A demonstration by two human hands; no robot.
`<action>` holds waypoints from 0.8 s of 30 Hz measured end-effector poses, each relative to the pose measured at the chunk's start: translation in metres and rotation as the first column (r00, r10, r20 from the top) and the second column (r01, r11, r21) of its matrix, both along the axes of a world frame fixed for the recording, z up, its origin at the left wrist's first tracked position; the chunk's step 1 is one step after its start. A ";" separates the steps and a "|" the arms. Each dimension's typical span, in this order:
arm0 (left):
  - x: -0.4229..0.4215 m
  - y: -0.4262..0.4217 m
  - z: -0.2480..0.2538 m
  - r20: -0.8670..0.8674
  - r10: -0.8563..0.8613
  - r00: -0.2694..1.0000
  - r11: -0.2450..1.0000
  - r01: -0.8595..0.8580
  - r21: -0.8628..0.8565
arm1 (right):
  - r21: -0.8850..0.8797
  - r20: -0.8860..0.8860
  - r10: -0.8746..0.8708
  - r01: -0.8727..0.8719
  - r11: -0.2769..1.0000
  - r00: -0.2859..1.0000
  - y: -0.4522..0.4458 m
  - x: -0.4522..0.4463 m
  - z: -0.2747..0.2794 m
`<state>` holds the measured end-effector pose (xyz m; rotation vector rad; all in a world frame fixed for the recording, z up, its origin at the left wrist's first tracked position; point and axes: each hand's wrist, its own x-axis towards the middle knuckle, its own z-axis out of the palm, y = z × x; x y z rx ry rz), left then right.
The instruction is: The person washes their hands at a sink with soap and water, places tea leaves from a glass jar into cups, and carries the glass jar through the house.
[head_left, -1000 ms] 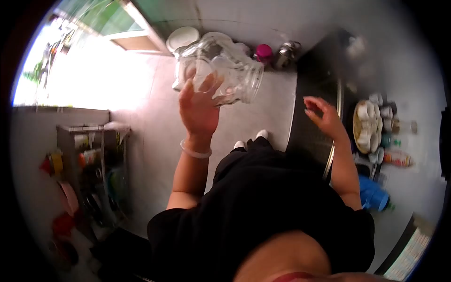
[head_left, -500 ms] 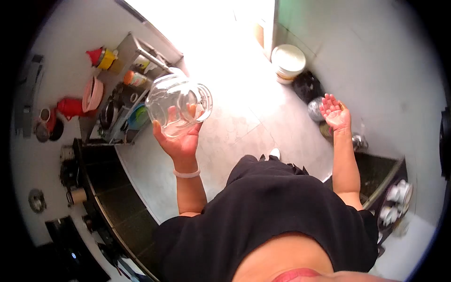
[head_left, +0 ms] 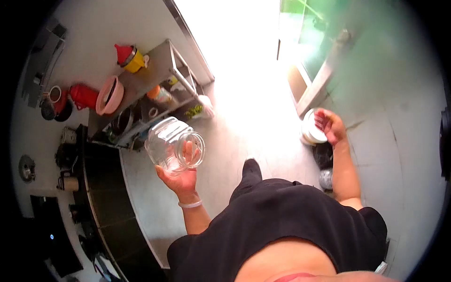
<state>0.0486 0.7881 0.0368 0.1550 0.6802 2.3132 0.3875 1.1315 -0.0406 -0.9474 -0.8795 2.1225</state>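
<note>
My left hand (head_left: 182,182) grips a clear glass jar (head_left: 164,134) from below and behind. The jar lies tilted on its side, its round mouth facing right, and my fingers show through the glass. No lid is on it and it looks empty. Over on the right, my right hand (head_left: 335,130) is raised with nothing in it, the fingers loosely bent and apart. In this view it overlaps a white bucket (head_left: 308,131) standing on the floor by the wall; I see no grip on the bucket.
A metal shelf (head_left: 152,58) on the left carries a pink basin (head_left: 111,96), a red and yellow container (head_left: 130,58) and several other items. Below it runs a dark counter front (head_left: 108,188). A bright doorway is ahead, with a green-tinted glass door (head_left: 319,37) at right.
I have stepped forward, so the shelf, doorway and bucket appear nearer. My left hand still holds the jar, now lower in view. My right hand's fingers have bent from a flatter, spread palm.
</note>
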 end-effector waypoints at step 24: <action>-0.322 0.460 0.038 0.120 0.028 0.992 0.991 -0.043 0.125 | -0.006 0.833 -0.110 0.209 0.978 0.542 0.420 -0.234 -0.206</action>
